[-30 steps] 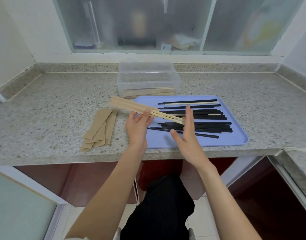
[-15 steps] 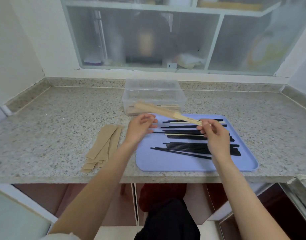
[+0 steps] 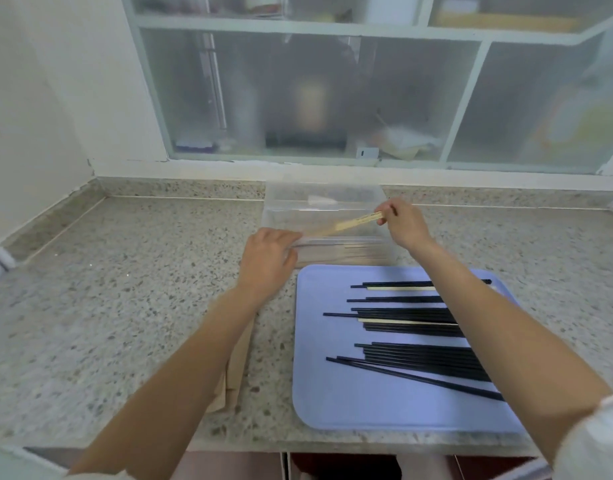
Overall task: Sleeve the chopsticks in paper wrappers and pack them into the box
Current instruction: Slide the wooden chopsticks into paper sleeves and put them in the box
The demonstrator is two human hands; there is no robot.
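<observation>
Sleeved chopsticks held over the clear box at upper centre of the frame.

The right hand (image 3: 403, 225) pinches one end of the sleeved chopsticks (image 3: 343, 226) between thumb and fingertips; the left hand (image 3: 268, 259) has its fingers curled at the other end, where the grip itself is hidden behind the hand. The sleeved pair slants across the open top of the box (image 3: 324, 202), which stands on the speckled tabletop (image 3: 125, 289) with more wrapped pairs lying blurred inside its near wall. Faint print on the wrapper near the right fingertips is too small to read. Below, a blue tray (image 3: 350, 403) carries loose black chopsticks (image 3: 412, 355), partly covered by the right forearm. Brown paper wrappers (image 3: 234, 375) are mostly hidden under the left forearm. The window behind is frosted, and its contents are blurred.
</observation>
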